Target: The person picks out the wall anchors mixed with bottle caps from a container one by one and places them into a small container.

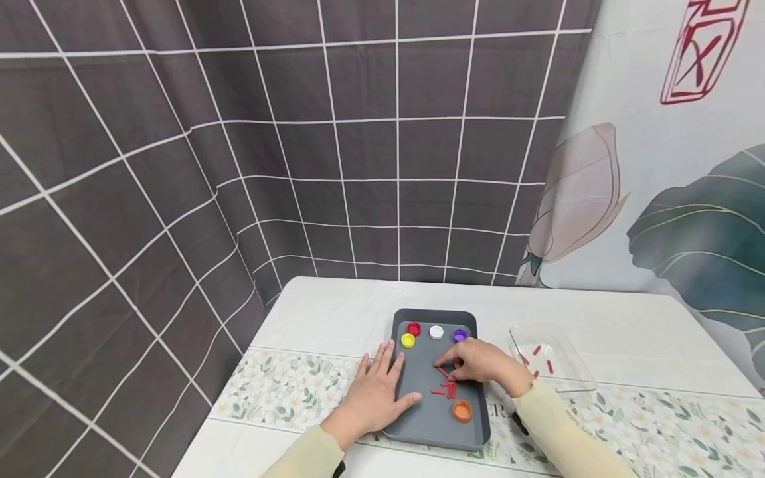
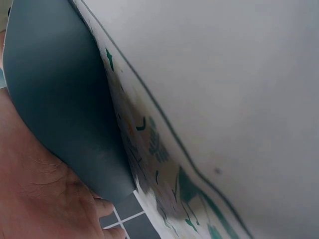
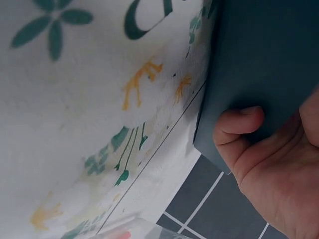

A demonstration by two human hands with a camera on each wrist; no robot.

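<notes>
A grey tray [image 1: 418,425] lies on the table, with several small red sticks [image 1: 451,390] grouped right of its middle. My left hand [image 1: 373,397] rests on the tray's left rim, fingers spread and thumb over the tray floor. Over the tray's right side, my right hand [image 1: 478,362] reaches in with index finger and thumb at the two ends of one red stick [image 1: 443,373], which it appears to pinch. Both wrist views show the tray wall beside a palm; the right-hand fingertips are hidden in the right wrist view.
Red [image 1: 414,328], yellow [image 1: 408,340], white [image 1: 436,332] and purple [image 1: 459,335] caps sit near the tray's far end; an orange cap [image 1: 462,411] is near its close end. To the right stands a clear box [image 1: 570,362] holding several red sticks. A tiled curtain hangs behind the table.
</notes>
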